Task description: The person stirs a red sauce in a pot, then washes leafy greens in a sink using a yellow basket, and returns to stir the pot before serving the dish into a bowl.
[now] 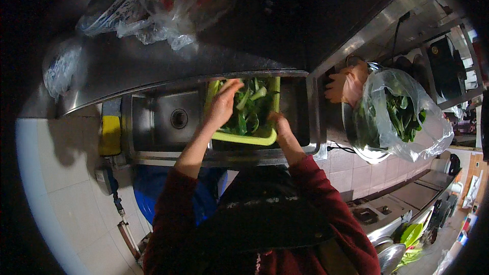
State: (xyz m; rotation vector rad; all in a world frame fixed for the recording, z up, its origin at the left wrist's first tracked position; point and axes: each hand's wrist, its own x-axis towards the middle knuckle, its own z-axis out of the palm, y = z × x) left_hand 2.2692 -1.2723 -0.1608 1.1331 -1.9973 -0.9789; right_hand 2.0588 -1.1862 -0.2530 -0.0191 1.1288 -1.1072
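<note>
A yellow-green plastic basket point(249, 139) stands over the right part of the steel sink, filled with leafy greens point(249, 104) that have pale stalks. My left hand point(223, 106) reaches over the basket's left side, its fingers stretched out along the greens and holding nothing that I can see. At the basket's right side, my right hand point(281, 126) is closed around the rim; its fingertips are partly hidden.
The sink's left basin point(168, 117) shows a drain. On the right, a clear plastic bag point(430, 127) of greens rests on a metal bowl, beside a pinkish hand-shaped thing point(346, 84). Plastic bags point(153, 25) lie on the dark shelf ahead. Below the sink is a blue tub point(147, 193).
</note>
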